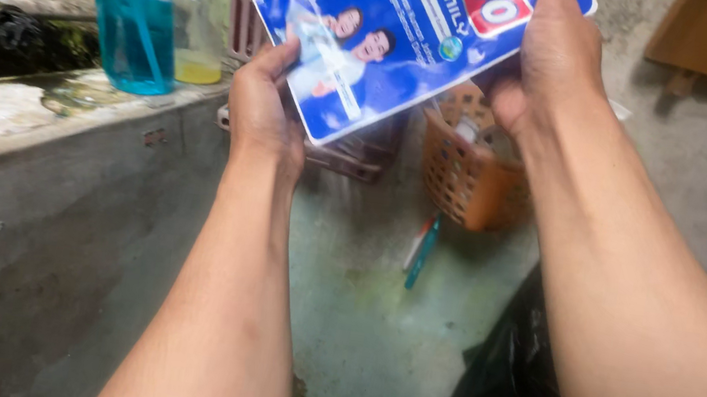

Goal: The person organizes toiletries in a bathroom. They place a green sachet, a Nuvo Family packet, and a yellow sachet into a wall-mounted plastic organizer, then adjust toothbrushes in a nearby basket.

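Note:
I hold a blue and white plastic refill pouch (pixel 392 40) up in front of me with both hands. My left hand (pixel 264 105) grips its lower left corner. My right hand (pixel 554 57) closes over its upper right end. The pouch is tilted, its printed face toward me. Below it an orange plastic basket (pixel 465 177) stands on the wet concrete floor.
A concrete ledge (pixel 34 138) runs along the left, carrying a pump bottle of blue liquid (pixel 133 24) and a pump bottle of yellow liquid (pixel 199 23). A dark crate (pixel 350 153) sits behind the pouch. Toothbrushes (pixel 419 251) lie on the floor. A black plastic bag (pixel 507 382) is at lower right.

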